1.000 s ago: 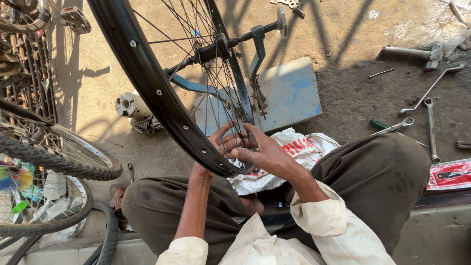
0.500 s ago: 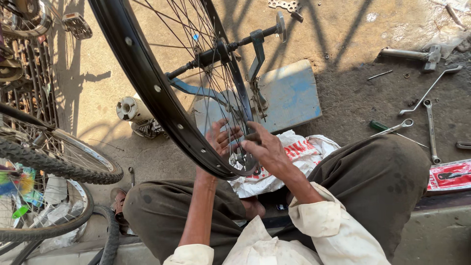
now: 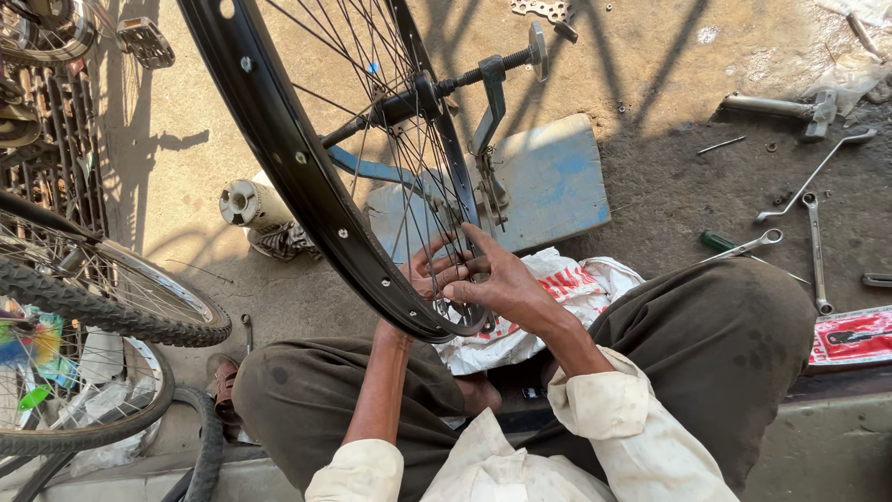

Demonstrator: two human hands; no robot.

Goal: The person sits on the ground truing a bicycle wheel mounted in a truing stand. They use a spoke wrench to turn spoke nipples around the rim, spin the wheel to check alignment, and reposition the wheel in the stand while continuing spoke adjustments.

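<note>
Between both hands [image 3: 492,284] — black wheel rim [image 3: 307,177], spokes at the fingertips

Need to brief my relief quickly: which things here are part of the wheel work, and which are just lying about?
In hand:
left hand and right hand on the spokes
black rim
blue truing stand

Lying about:
spanners
green-handled tool
tyred wheel
white sack
</note>
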